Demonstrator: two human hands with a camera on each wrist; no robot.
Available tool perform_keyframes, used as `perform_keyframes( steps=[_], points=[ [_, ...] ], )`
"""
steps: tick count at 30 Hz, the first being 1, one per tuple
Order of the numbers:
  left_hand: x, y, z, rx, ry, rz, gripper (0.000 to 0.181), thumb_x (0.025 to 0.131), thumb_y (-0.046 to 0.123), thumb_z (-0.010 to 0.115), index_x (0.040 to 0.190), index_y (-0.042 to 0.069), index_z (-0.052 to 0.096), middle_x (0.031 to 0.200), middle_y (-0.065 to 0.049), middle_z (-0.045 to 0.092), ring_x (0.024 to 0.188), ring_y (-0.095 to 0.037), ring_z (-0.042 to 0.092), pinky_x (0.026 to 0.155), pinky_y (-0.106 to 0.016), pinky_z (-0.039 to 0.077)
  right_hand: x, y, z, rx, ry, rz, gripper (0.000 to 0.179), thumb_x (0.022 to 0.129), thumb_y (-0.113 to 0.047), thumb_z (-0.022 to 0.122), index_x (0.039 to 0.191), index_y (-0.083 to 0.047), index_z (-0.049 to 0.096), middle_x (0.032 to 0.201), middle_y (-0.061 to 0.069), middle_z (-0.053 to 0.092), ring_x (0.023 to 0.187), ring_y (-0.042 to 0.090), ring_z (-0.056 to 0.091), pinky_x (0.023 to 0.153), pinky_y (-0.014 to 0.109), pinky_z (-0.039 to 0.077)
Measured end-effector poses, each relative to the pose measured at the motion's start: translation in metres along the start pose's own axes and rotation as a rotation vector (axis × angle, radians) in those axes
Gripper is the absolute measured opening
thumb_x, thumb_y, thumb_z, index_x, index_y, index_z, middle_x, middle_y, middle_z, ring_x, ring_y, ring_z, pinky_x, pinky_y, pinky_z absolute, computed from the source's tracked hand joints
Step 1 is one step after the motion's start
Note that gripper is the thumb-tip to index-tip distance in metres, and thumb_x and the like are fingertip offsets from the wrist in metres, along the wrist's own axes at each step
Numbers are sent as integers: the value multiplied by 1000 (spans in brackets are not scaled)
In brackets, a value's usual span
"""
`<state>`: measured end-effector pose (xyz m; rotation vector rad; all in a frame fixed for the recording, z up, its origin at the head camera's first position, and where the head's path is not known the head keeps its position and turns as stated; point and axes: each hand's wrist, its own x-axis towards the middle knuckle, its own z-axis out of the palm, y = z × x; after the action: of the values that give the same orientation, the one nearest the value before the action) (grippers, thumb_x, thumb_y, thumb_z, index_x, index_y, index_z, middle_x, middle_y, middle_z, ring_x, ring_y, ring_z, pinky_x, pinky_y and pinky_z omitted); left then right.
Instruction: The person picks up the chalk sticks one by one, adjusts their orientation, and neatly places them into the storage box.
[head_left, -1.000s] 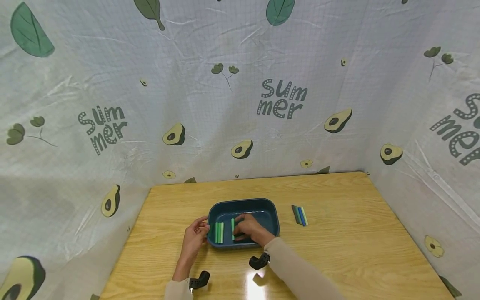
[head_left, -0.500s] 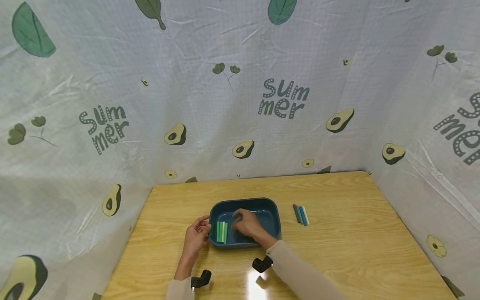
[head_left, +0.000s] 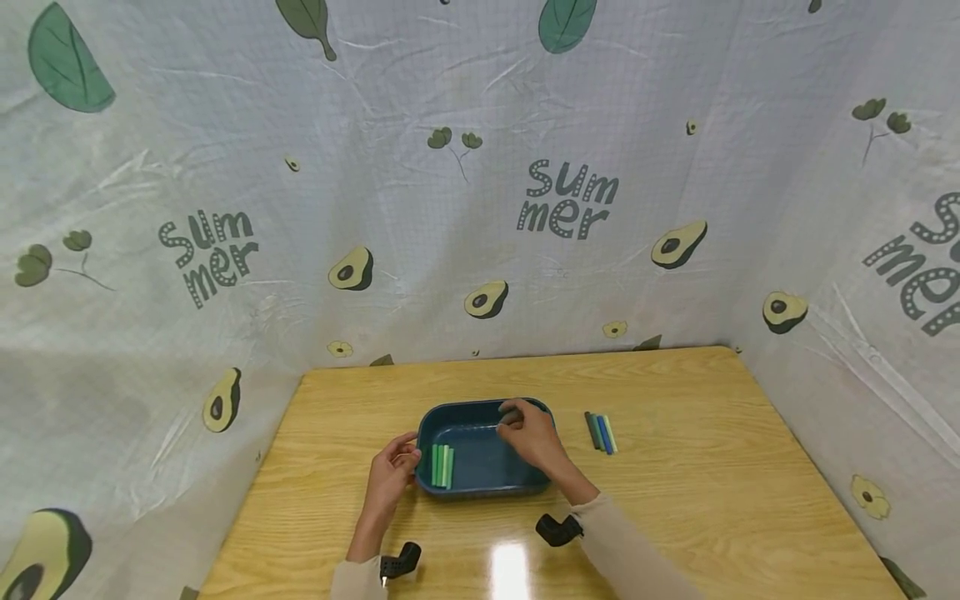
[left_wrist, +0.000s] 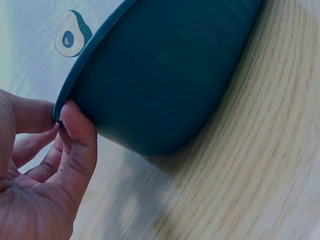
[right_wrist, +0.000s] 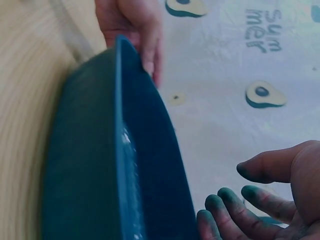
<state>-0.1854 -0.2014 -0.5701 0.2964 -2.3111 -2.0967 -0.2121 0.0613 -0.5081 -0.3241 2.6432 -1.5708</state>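
A dark blue plastic basin [head_left: 483,493] stands on the table, with several green and pale green chalk sticks [head_left: 442,467] side by side at its left end. My left hand [head_left: 392,473] pinches the basin's left rim [left_wrist: 75,75] between thumb and forefinger, as the left wrist view shows close up. Over the back right part of the basin is my right hand [head_left: 534,435], holding nothing. In the right wrist view its fingertips [right_wrist: 227,197] are smudged green, and thumb and fingers stand apart.
Right of the basin lie several more chalk sticks [head_left: 602,433], dark, green, blue and pale yellow, on the wooden table [head_left: 697,475]. A white cloth with avocado prints [head_left: 420,208] hangs around the table's back and sides.
My right hand has let go of a green chalk stick beside the others at the basin's left end, then moved right and up. My left hand stays at the rim.
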Motion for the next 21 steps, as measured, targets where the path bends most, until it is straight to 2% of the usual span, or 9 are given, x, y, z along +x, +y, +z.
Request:
perform_keyframes(
  steps=[7,12,17,21],
  points=[
    [-1,0,0,6,10,-20,35,97,2,56,132,5,58,104,-8,54,79,-10,56,60,-26,50,-12,11,-31,15,128,39,31,93,-15,66,123,-10,63,106,8,69,97,25,67,78,38,55],
    [-2,0,2,10,2,-15,35,97,2,56,132,5,58,106,-9,54,80,-11,56,60,-26,50,-23,23,-58,3,218,45,32,91,-12,67,122,-6,63,106,13,70,97,29,68,78,38,57],
    [-2,1,2,14,7,-2,35,97,3,57,132,4,58,106,-10,54,81,-12,56,60,-27,51,-29,38,-83,-52,276,46,32,93,-11,66,124,-3,61,108,16,69,99,30,67,83,39,57],
    [-2,2,0,10,9,-8,35,97,3,57,132,5,58,105,-9,54,79,-11,56,60,-27,51,-33,48,-94,-74,300,71,34,94,-10,65,126,-2,59,111,19,67,101,32,66,86,41,56]
  ],
)
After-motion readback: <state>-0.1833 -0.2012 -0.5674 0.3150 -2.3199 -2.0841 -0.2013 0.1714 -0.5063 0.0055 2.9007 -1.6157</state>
